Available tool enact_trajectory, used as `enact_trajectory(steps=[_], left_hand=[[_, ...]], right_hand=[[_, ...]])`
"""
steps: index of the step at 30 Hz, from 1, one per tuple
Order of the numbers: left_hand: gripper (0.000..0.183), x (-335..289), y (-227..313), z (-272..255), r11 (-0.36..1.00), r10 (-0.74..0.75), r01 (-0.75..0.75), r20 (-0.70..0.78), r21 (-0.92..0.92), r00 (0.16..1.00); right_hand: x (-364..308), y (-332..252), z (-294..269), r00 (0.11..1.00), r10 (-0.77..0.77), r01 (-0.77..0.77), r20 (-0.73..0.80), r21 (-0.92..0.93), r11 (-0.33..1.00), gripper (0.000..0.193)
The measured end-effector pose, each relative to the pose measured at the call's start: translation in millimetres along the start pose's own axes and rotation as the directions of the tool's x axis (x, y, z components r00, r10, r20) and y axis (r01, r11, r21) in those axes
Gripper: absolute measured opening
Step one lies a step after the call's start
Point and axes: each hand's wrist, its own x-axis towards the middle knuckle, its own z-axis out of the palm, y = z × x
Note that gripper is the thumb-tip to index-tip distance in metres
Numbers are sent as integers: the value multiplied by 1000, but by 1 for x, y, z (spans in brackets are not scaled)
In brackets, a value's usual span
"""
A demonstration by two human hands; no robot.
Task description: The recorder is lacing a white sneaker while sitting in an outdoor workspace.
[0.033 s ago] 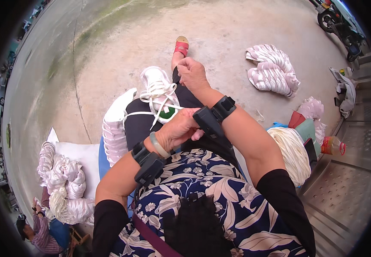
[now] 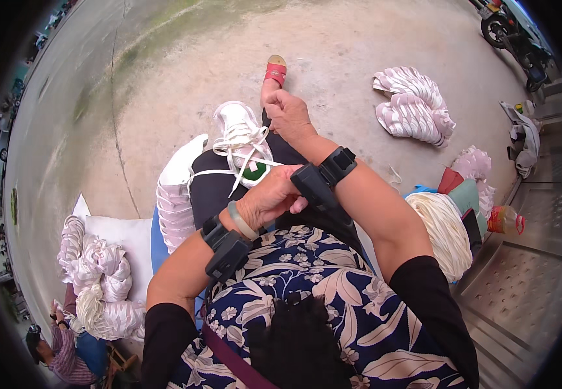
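So the white shoe (image 2: 234, 123) was sitting on the person's lap, toe pointing away, green showing in its opening. Its laces (image 2: 213, 171) were kinda loose, crisscrossing the front, with one end trailing off left. The right hand (image 2: 289, 118) was balled up just right of the shoe, nothing visible in it. The left hand (image 2: 268, 196) was tucked by the black box (image 2: 313, 184) strapped on the right wrist, fingers bent, but honestly I couldn't tell if it was gripping anything.

Left of the lap was a stack of white uppers (image 2: 175, 217), with more white bundles (image 2: 103, 266) further left. Two ruffled bundles (image 2: 417, 117) lay on the floor (image 2: 333, 39), and a cream hank (image 2: 442, 235) sat off right, near a bottle (image 2: 503, 219).
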Motion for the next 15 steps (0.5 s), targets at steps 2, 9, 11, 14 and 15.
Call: enact_trajectory(steps=[2, 9, 11, 14, 15], left_hand=[[12, -4, -2, -10, 1000, -4, 5, 38, -20, 999], [26, -20, 9, -5, 996, 87, -87, 46, 16, 995], [24, -20, 8, -8, 987, 133, -136, 41, 87, 990], [22, -21, 8, -7, 941, 233, -241, 59, 238, 971], [22, -23, 8, -6, 904, 277, -288, 79, 316, 957]], right_hand=[[-8, -11, 10, 977, 152, -172, 149, 126, 977, 6], [1, -70, 6, 851, 444, -523, 280, 510, 683, 7], [2, -76, 8, 833, 454, -548, 316, 579, 604, 8], [3, -88, 8, 798, 472, -584, 374, 672, 456, 9], [1, -94, 6, 792, 464, -588, 398, 702, 402, 10]])
